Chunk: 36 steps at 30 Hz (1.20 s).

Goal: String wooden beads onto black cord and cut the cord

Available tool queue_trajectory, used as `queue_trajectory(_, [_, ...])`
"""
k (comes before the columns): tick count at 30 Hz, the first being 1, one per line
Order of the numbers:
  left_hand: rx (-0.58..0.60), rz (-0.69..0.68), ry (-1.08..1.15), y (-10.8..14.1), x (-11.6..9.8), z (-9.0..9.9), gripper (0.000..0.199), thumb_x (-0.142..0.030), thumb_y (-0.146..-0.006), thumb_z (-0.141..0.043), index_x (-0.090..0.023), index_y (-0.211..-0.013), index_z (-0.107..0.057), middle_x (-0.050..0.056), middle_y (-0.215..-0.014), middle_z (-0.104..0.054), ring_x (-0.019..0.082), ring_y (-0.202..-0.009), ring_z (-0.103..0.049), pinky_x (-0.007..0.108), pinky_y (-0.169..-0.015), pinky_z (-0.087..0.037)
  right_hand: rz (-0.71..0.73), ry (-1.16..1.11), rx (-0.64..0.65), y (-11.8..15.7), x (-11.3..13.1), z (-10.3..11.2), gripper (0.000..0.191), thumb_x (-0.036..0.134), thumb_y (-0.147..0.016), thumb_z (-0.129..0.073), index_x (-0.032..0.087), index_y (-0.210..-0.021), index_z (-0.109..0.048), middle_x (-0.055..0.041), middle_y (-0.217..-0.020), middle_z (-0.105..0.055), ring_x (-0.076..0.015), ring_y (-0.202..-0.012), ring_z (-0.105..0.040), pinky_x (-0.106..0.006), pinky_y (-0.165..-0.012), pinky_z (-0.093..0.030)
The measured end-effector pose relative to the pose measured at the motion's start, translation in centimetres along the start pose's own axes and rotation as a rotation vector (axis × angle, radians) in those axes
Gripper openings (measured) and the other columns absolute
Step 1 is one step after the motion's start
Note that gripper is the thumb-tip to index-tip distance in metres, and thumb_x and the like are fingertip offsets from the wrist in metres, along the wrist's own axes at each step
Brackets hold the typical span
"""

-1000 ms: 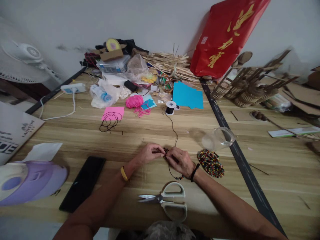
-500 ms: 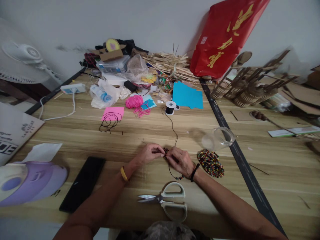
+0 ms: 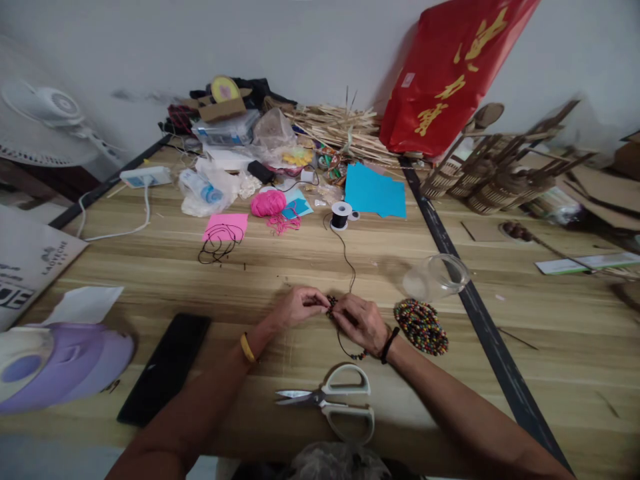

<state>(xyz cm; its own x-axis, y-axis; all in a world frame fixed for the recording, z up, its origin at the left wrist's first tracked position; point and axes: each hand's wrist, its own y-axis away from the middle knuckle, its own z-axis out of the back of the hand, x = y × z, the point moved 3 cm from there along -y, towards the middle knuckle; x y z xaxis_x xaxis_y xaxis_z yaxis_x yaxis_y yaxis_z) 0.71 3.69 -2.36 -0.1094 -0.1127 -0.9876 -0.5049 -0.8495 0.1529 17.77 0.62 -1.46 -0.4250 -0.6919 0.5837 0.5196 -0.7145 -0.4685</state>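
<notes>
My left hand [image 3: 303, 305] and my right hand [image 3: 363, 321] meet over the wooden table, both pinching a small cluster of dark beads [image 3: 331, 305] between the fingertips. A black cord [image 3: 345, 250] runs from a spool [image 3: 341, 216] down to my right hand. Below that hand the cord loops out, carrying several coloured beads [image 3: 358, 356]. A coiled heap of multicoloured bead strands [image 3: 421, 327] lies to the right of my right wrist. Scissors [image 3: 325, 398] with pale handles lie partly spread in front of me. My fingers cover part of the cluster.
A clear jar [image 3: 436, 276] lies on its side behind the bead heap. A black phone [image 3: 165, 369] and a purple-white device [image 3: 70, 363] are at the left. Pink yarn [image 3: 269, 203], blue paper [image 3: 375, 191] and a power strip [image 3: 146, 177] sit farther back; woven baskets [image 3: 493, 180] stand right.
</notes>
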Motion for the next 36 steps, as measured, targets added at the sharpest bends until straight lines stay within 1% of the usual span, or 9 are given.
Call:
queue_trajectory(12, [-0.005,-0.014,-0.017,0.10,-0.15,0.01,0.016,-0.022,-0.068,-0.071,-0.010,-0.078,-0.068,0.007,-0.079,-0.070,0.014,-0.076,-0.064,0.026,-0.077,-0.050,-0.009,0.012,0.011,0.14,-0.23,-0.17,0.006,0.020,-0.091,-0.049,0.020,-0.088,-0.055,-0.0045,-0.080,-0.061,-0.0149,-0.072,-0.059,-0.025,-0.065,-0.046])
queue_trajectory(20, [-0.009,-0.004,-0.001,0.03,0.02,0.07,0.014,-0.020,-0.067,-0.071,-0.010,-0.076,-0.067,0.006,-0.077,-0.069,0.013,-0.074,-0.064,0.027,-0.078,-0.050,-0.009,0.013,0.001,0.07,-0.09,-0.07,0.009,0.022,-0.092,-0.048,0.020,-0.088,-0.055,-0.0048,-0.079,-0.062,-0.0150,-0.071,-0.058,-0.025,-0.063,-0.046])
queue_trajectory(25, [-0.010,0.008,0.006,-0.04,0.01,0.03,0.014,-0.019,-0.066,-0.072,-0.010,-0.076,-0.067,0.006,-0.078,-0.069,0.013,-0.075,-0.064,0.027,-0.079,-0.050,-0.011,0.006,0.009,0.12,-0.16,-0.18,0.009,0.021,-0.092,-0.048,0.020,-0.088,-0.055,-0.0052,-0.080,-0.062,-0.0150,-0.072,-0.058,-0.025,-0.064,-0.046])
queue_trajectory(36, [0.007,-0.010,-0.010,0.06,-0.06,-0.05,0.013,-0.019,-0.066,-0.071,-0.010,-0.075,-0.067,0.006,-0.078,-0.069,0.013,-0.075,-0.064,0.026,-0.078,-0.050,-0.014,0.012,0.016,0.01,0.02,-0.04,0.008,0.021,-0.092,-0.048,0.020,-0.089,-0.055,-0.0051,-0.079,-0.061,-0.0151,-0.072,-0.059,-0.025,-0.065,-0.047])
